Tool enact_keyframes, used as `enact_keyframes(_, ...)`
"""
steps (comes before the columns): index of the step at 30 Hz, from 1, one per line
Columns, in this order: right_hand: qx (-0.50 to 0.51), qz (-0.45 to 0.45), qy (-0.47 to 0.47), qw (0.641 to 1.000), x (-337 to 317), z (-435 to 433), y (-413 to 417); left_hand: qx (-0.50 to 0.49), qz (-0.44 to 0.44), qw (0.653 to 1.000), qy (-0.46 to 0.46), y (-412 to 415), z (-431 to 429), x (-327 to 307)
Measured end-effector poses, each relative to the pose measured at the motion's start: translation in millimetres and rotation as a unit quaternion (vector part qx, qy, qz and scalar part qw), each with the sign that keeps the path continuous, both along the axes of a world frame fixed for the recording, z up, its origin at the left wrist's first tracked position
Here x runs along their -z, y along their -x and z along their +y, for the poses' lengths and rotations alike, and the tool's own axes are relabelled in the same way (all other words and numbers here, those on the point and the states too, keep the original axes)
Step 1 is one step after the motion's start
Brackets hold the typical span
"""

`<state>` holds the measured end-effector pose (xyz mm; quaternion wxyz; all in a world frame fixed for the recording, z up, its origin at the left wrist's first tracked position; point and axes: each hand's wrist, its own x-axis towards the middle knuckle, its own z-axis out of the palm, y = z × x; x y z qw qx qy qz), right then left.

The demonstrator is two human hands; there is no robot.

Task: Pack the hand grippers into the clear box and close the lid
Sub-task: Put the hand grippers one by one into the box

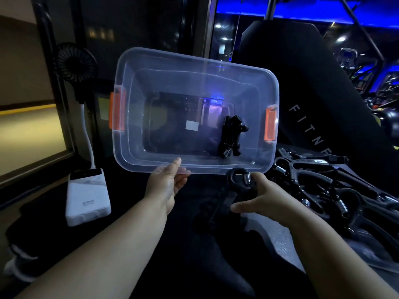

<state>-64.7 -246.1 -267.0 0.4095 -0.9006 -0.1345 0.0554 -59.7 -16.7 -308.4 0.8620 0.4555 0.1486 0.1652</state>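
The clear box [129, 152] with orange latches stands open in the middle, tilted towards me. One black hand gripper [232, 134] lies inside it at the right. My left hand [167, 184] holds the box's near rim, thumb on top and fingers underneath. My right hand [263, 198] grips a second black hand gripper [236, 180] just below the rim, its ring and steel spring pointing up. A pile of black hand grippers [336, 190] lies to the right. No lid can be made out.
A white power bank [87, 197] lies at the left, with a cable running up to a small black fan [75, 62]. Behind the box rises a dark padded gym machine [302, 83]. A grey mat [278, 236] shows under my right forearm.
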Motion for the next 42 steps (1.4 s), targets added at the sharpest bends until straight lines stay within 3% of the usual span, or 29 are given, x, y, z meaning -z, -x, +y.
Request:
enact_keyframes(6,-0.053,0.03,-0.098,0.993,-5.0,0.9,-0.3,0.002,0.002,1.0,0.004,-0.2,1.2,0.2)
enact_keyframes(14,-0.039,-0.079,-0.248,0.965,-27.1,20.7,-13.3,-0.003,0.01,1.0,0.012,-2.1,0.1,-0.3)
enact_keyframes(22,0.119,-0.232,-0.078,0.962,-58.5,37.2,-65.9,0.01,-0.008,1.0,0.016,-1.3,0.8,-0.5)
enact_keyframes(28,0.141,-0.232,0.129,0.954,-58.8,61.0,-92.2,0.019,-0.01,1.0,0.018,-1.8,0.9,-2.1)
enact_keyframes(38,0.135,-0.22,0.218,0.941,-42.9,88.0,-147.1,0.02,-0.008,1.0,0.009,-2.3,1.9,-0.4)
enact_keyframes(42,0.156,-0.216,0.293,0.918,-42.8,94.0,-162.5,0.019,-0.007,1.0,0.008,-0.8,2.1,-1.6)
